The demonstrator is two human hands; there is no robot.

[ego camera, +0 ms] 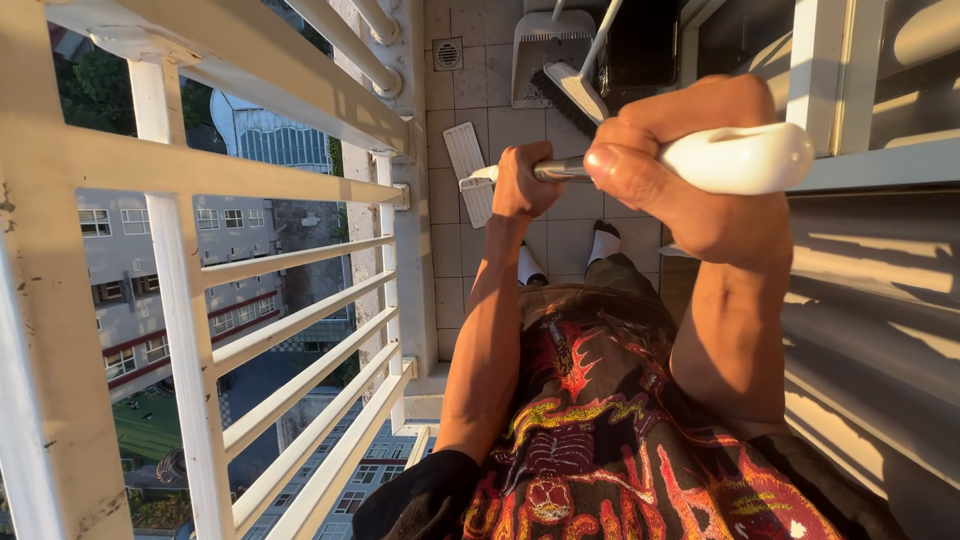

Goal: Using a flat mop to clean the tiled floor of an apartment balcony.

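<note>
White mop handle in both fists.

Both hands grip a mop: the right hand closes around the white handle end close to the camera, and the left hand wraps the metal shaft further down. The flat white mop head rests on the tiled balcony floor. Beyond it (near the back wall) stand a dustpan and a brush. A white railing runs along the left side.
</note>
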